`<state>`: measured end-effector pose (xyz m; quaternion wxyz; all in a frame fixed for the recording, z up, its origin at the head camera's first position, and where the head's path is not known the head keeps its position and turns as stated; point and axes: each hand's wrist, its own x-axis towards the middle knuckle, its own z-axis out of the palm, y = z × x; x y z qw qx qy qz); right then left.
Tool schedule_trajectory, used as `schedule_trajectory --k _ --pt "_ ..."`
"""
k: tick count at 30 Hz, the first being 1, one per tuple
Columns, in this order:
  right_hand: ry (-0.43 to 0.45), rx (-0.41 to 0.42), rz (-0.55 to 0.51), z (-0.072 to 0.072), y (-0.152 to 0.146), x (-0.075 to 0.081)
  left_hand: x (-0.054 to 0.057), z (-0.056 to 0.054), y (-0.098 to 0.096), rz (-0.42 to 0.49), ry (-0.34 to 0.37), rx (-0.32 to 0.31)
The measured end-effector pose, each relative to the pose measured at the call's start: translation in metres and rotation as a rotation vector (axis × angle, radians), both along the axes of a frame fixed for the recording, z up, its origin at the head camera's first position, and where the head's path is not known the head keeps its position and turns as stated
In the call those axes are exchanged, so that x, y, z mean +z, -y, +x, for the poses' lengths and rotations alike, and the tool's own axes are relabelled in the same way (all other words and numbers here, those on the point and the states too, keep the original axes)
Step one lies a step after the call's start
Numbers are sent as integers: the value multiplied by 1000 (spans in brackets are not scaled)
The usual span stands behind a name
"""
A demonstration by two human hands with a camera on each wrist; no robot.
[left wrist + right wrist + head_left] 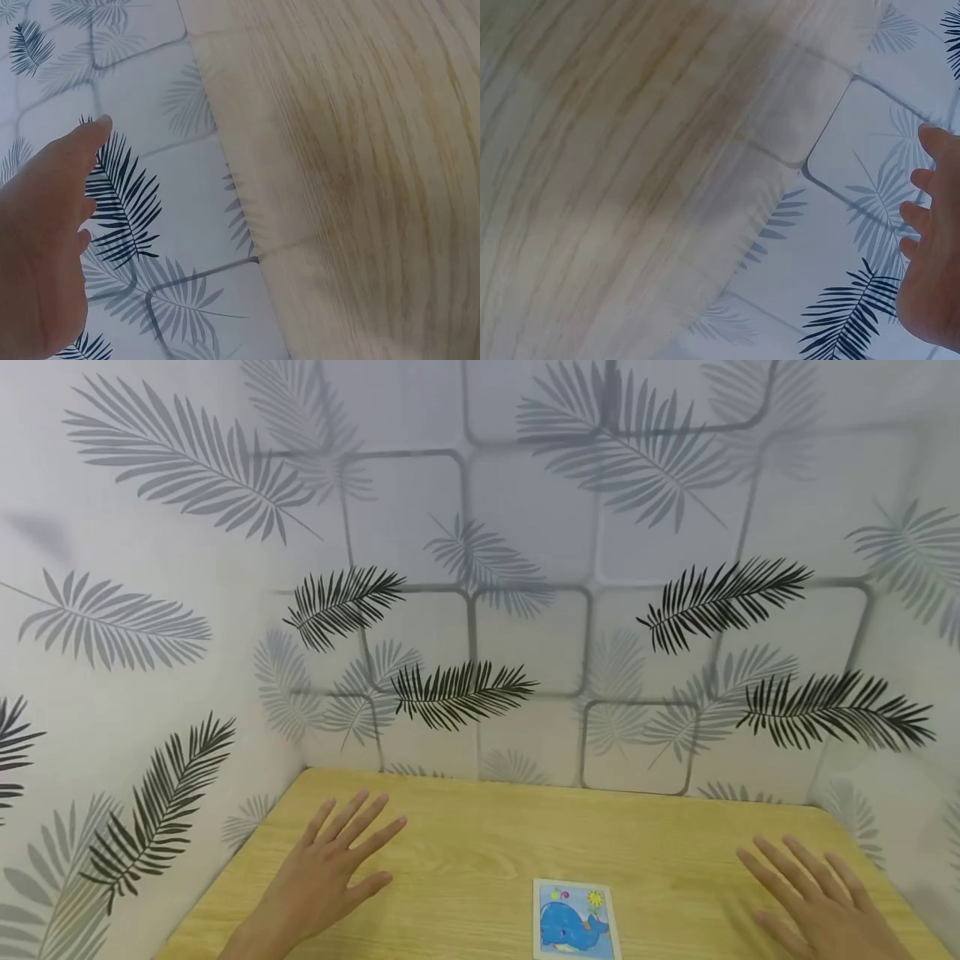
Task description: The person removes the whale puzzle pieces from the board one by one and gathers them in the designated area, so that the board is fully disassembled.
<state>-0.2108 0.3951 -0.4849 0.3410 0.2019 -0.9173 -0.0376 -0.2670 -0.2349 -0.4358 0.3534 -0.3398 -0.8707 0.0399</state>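
Observation:
A square picture card with a blue whale and a yellow sun lies on the wooden table near its front middle. To the left of it my left hand is over the table, palm down with fingers spread, holding nothing. On the right side my right hand is likewise spread, with nothing in its grasp. The left wrist view shows my left hand from the side, and the right wrist view shows my right hand at its right edge. The card appears in neither wrist view.
The light wooden table ends at a pale wall patterned with grey and black leaves and rounded squares. Another leaf-patterned wall runs along the left side.

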Motion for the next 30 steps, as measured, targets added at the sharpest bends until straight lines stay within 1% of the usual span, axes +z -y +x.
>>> schedule_trajectory --k 2,3,5,6,7,8,10,12,13,14,15,17,20,22,24,25,27,30 --pt "51 -10 -51 2 3 -2 -2 2 -1 14 40 1" --pt "79 -11 -77 3 6 -2 -3 4 -3 26 72 0" --pt "163 9 -151 3 11 -1 -4 9 -7 64 162 -14" --pt "227 18 -193 4 15 1 -4 10 -9 86 210 -25" --pt "311 34 -244 4 19 5 -5 12 -13 104 260 -41" --pt "403 53 -283 2 22 10 -5 13 -16 125 313 -60" --pt "610 86 -408 -1 30 20 -6 14 -25 168 420 -101" --pt "791 92 -512 -5 38 30 -6 14 -34 198 509 -135" --pt "854 105 -548 -8 42 34 -6 15 -38 211 554 -147" --pt "896 114 -566 -9 46 37 -7 15 -42 226 599 -159" --pt "927 128 -595 -10 50 39 -7 16 -46 237 646 -166" --pt "956 162 -623 -11 57 41 -7 17 -53 264 755 -174" --pt "1000 212 -688 -11 68 41 -7 19 -66 325 933 -177" --pt "1026 289 -762 -15 76 39 -7 19 -75 369 1032 -177" --pt "1043 375 -835 -20 85 37 -9 18 -84 399 1101 -190" --pt "1050 414 -870 -23 89 36 -11 18 -89 399 1121 -195" --pt "1052 480 -912 -28 98 34 -14 17 -99 402 1161 -223" --pt "1067 496 -930 -32 110 32 -20 15 -112 379 1200 -264"
